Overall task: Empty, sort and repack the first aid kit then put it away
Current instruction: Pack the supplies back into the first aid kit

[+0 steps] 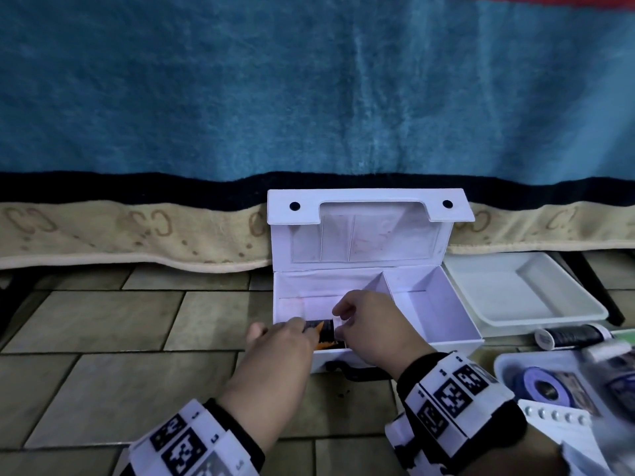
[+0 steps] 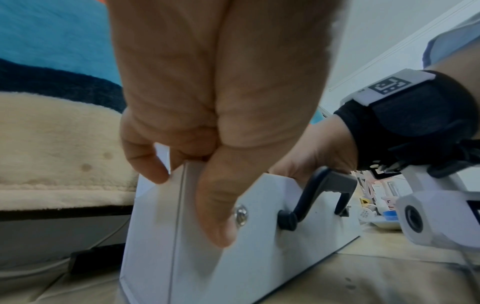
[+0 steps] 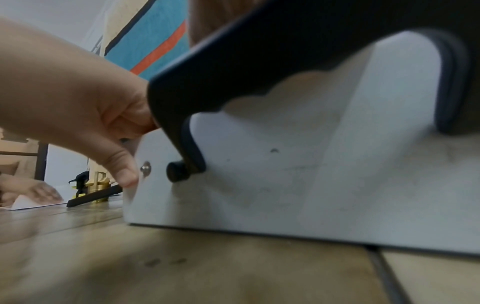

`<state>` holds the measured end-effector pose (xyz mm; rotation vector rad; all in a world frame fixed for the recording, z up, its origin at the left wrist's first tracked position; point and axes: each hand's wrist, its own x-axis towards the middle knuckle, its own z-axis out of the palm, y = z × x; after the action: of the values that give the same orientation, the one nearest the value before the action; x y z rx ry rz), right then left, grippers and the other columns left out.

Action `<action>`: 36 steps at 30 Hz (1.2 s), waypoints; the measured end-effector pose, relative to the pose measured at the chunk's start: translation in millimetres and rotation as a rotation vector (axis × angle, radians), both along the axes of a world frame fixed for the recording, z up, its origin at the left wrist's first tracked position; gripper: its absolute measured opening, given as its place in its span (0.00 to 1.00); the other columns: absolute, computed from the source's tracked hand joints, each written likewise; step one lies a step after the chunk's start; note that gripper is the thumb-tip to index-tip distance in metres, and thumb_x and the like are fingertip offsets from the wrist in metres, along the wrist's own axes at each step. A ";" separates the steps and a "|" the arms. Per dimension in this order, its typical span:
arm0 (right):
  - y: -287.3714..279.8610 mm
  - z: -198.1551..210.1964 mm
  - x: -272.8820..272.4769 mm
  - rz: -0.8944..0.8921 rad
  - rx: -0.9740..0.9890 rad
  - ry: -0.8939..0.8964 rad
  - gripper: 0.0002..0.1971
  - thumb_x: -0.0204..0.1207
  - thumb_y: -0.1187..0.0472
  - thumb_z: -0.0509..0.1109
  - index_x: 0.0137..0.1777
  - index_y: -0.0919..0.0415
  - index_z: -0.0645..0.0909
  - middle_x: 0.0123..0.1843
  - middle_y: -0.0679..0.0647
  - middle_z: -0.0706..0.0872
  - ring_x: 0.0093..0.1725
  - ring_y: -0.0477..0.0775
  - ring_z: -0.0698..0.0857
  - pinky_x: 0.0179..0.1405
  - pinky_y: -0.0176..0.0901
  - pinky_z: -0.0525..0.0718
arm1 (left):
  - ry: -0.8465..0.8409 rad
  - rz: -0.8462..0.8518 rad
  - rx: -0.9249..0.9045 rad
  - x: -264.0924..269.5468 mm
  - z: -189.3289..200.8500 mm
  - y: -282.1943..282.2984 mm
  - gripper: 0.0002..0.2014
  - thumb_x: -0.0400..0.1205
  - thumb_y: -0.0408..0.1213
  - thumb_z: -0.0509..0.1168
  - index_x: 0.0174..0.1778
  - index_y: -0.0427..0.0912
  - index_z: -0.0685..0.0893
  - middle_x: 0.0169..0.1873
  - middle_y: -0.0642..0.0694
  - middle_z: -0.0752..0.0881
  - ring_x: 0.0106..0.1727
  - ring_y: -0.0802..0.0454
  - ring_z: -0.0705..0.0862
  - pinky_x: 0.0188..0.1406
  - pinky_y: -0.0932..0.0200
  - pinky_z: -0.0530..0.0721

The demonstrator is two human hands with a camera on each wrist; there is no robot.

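The white first aid box [image 1: 443, 304] stands open on the tiled floor, lid leaning back against the bed. Both my hands are at the front of its left compartment, where a black and orange packet [image 1: 324, 333] lies. My left hand [image 1: 285, 333] grips the box's front wall [image 2: 259, 257] near the left corner, fingers curled over the rim, thumb [image 2: 215, 205] outside by a metal stud. My right hand [image 1: 343, 324] pinches the packet's pale right end. The black carry handle [image 3: 259, 61] hangs on the front face [image 3: 311, 174]. The right compartment looks bare.
A white tray [image 1: 515, 317] sits right of the box, with a dark spool [image 1: 570, 336] in front of it. Nearer right, another tray holds a blue tape roll [image 1: 544, 388] and a blister strip [image 1: 556, 413]. A blue blanket [image 1: 309, 97] hangs behind.
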<state>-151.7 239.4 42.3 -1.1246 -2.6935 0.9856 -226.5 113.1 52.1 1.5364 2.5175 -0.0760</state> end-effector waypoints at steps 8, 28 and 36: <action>-1.6 4.3 3.5 -0.014 0.028 0.098 0.09 0.74 0.64 0.71 0.54 0.57 0.85 0.49 0.51 0.84 0.49 0.48 0.82 0.48 0.31 0.78 | -0.002 -0.009 0.009 -0.4 10.4 -4.8 0.22 0.72 0.31 0.66 0.60 0.52 0.72 0.58 0.54 0.75 0.60 0.52 0.78 0.50 0.55 0.56; 7.3 88.9 222.6 -0.523 0.507 0.358 0.07 0.70 0.67 0.73 0.42 0.55 0.89 0.39 0.47 0.86 0.33 0.24 0.79 0.31 0.15 0.72 | -0.108 -0.379 0.313 92.7 62.0 40.7 0.30 0.81 0.59 0.54 0.78 0.68 0.48 0.82 0.55 0.49 0.81 0.54 0.54 0.74 0.53 0.53; 88.9 73.8 335.9 -0.522 0.500 -0.032 0.06 0.70 0.64 0.74 0.46 0.56 0.89 0.40 0.48 0.88 0.32 0.31 0.77 0.33 0.15 0.73 | -0.061 -0.399 0.276 153.5 70.4 124.7 0.20 0.81 0.54 0.59 0.68 0.54 0.72 0.64 0.52 0.75 0.64 0.50 0.76 0.62 0.53 0.75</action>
<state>184.3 328.3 116.1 -1.5834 -2.2615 0.2019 -73.0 237.8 122.5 2.0942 2.2106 0.2692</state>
